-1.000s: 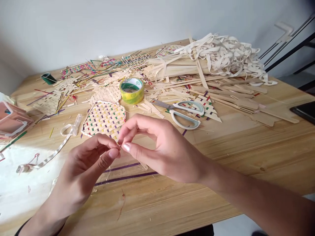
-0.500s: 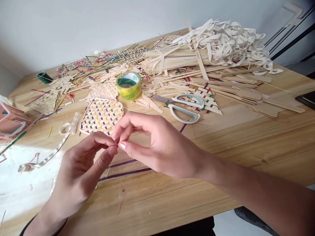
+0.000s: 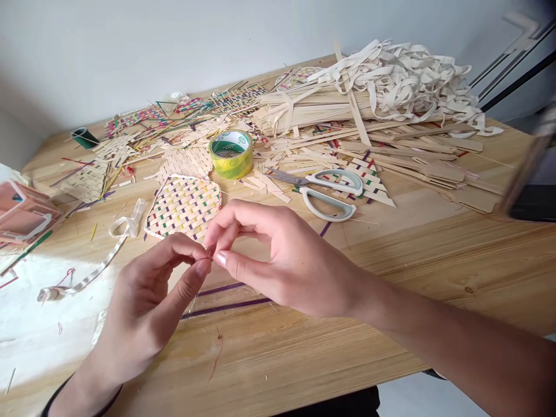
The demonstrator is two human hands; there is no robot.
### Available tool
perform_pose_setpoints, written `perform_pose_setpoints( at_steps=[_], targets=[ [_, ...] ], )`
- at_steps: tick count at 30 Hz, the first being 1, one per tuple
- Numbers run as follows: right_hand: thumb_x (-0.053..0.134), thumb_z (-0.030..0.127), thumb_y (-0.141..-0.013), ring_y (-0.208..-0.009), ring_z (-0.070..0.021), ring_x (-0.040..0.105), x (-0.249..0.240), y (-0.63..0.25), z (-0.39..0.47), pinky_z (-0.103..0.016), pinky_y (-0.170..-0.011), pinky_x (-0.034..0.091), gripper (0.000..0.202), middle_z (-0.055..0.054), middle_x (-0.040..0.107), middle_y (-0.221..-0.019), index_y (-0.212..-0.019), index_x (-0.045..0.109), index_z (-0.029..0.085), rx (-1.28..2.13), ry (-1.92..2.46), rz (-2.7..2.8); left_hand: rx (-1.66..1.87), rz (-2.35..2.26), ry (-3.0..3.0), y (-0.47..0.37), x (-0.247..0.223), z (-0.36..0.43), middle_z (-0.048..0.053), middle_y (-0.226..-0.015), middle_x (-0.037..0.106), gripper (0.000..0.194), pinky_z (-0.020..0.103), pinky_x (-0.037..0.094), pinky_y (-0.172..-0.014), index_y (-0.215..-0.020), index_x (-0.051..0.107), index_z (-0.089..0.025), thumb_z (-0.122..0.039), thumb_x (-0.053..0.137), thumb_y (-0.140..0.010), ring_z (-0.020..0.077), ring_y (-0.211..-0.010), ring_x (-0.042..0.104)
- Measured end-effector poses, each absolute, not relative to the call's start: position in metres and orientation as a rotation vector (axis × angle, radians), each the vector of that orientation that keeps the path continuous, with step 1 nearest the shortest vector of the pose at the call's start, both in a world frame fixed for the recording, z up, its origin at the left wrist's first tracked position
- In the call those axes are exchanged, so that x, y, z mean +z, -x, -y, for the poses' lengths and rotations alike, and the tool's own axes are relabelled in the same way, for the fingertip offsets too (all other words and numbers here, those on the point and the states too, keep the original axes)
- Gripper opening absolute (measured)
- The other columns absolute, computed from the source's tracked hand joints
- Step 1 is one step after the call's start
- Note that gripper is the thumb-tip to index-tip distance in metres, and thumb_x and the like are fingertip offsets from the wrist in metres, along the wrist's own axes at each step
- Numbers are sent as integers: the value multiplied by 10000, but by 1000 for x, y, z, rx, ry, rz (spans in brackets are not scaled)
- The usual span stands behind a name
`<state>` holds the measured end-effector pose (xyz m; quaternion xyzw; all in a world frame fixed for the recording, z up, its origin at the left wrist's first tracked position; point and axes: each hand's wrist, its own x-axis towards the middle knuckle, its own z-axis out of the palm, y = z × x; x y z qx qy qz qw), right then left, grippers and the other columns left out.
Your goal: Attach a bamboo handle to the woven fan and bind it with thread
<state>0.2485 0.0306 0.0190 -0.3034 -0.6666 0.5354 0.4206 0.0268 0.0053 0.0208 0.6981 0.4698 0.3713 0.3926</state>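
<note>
My left hand [image 3: 150, 307] and my right hand [image 3: 278, 260] meet fingertip to fingertip over the front of the table. Each pinches thumb against fingers at the same spot. A tiny, thin reddish bit, perhaps thread, shows between the tips; the fingers hide most of it. Just behind the hands lies a woven bamboo piece [image 3: 185, 202] with coloured strips and a white bound edge. A pair of scissors [image 3: 328, 191] rests behind my right hand, blades slightly apart. To the left of my left hand, a white ribbon [image 3: 102, 266] trails across the wood.
A roll of yellow tape [image 3: 232, 162] stands mid-table among loose strips. A heap of white cloth straps [image 3: 412, 87] lies on bundled strips at the back right. A green thread spool [image 3: 84, 138] is far left, a pink box [image 3: 26, 211] nearer. A blurred dark device [image 3: 536, 179] shows at right.
The whole view has shifted slightly. Both hands keep the same pinch, fingertips together. At the right edge the dark device appears raised, larger and blurred.
</note>
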Motion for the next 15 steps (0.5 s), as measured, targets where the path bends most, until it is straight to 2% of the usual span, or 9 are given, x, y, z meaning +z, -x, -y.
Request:
perform_pose_setpoints(
  at_steps=[11,15],
  targets=[
    [663,66,-959,-963,-137,743,17,-249,-31,-280,-917,594,138,-20,787,-1043,-995,692,196,1298,745,1682,909,-1192,-1844,-27,24,-6,-27,-859,743,152,186,558,-728,-953,769,-272,-221,672,-1059,131,-785,695],
    [685,117,-944,-980,-156,756,18,-249,-32,-295,-915,611,104,-32,780,-1031,-1005,700,199,1325,771,1660,892,-1236,-1865,-23,22,-4,-1,-857,764,117,207,578,-703,-958,781,-268,-313,712,-1042,161,-776,719]
  ],
)
